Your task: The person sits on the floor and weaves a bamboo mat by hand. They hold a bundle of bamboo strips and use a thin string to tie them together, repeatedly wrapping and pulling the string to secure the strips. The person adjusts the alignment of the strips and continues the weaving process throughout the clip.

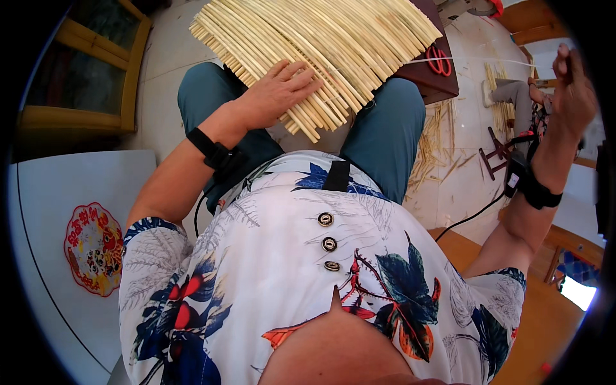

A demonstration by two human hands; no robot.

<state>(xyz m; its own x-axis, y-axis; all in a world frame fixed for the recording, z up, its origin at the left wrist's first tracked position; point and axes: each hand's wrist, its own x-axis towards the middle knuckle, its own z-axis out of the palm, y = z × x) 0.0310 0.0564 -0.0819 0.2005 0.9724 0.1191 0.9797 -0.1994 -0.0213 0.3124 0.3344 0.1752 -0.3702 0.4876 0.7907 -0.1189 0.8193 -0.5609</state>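
Observation:
A mat of pale, peeled sticks lies side by side across my knees and a dark red table. My left hand rests on its near left part, fingers together and bent over the sticks, holding them down. What lies under the palm is hidden. Far to the right, my right hand is raised, its fingers closed. A thin white string stretches taut from the mat's right side toward it; the exact pinch is hard to see. Red-handled scissors lie on the table beside the mat.
Loose sticks litter the floor to the right, near a small dark wooden stool. Another person sits at far right beside more sticks. On the left stand a white cabinet and a yellow wooden glass-fronted cabinet.

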